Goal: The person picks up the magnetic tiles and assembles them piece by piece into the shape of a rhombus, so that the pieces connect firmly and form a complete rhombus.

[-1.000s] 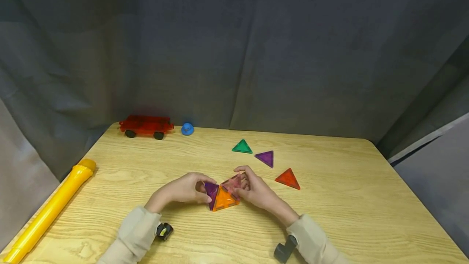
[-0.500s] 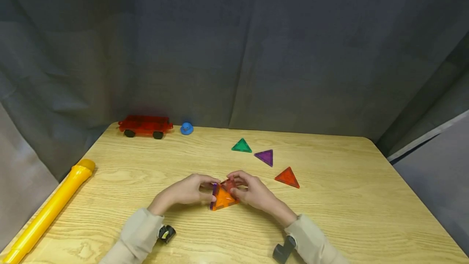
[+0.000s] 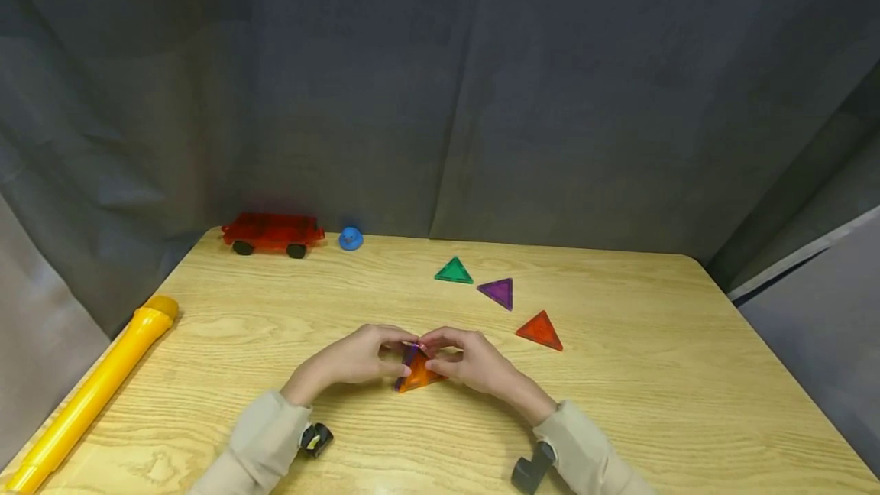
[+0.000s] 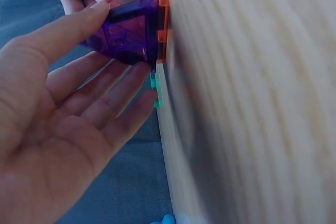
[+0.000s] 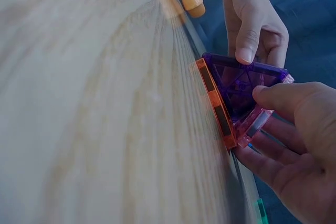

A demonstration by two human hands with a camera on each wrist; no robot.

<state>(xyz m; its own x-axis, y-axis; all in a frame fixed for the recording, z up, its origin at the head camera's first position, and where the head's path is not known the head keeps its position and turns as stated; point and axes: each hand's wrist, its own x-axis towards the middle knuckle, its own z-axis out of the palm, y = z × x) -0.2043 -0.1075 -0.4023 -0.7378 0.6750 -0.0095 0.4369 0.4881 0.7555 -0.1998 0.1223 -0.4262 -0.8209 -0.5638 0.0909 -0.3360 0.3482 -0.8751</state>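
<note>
An orange triangular magnetic tile (image 3: 421, 379) lies flat on the table between the two hands. My left hand (image 3: 354, 357) holds a purple triangular magnetic tile (image 4: 128, 35) by thumb and fingers, tilted up along one edge of the orange one. From the other side, my right hand (image 3: 474, 361) pinches a pink triangular magnetic tile (image 5: 255, 121), which also stands up from the orange base. The purple and pink tiles lean toward each other, their tops close to both hands' fingertips. In the head view the fingers hide most of the pink tile.
Green (image 3: 454, 271), purple (image 3: 499, 292) and red (image 3: 541, 331) triangular tiles lie flat farther back and to the right. A red wheeled toy car base (image 3: 273, 232) and a blue toy duck (image 3: 351, 238) stand at the back edge. A yellow tube (image 3: 96, 388) lies along the left edge.
The purple and pink tiles, lower and spread outward a second ago, have swung up and inward over the orange tile. Both hands have drawn closer together.
</note>
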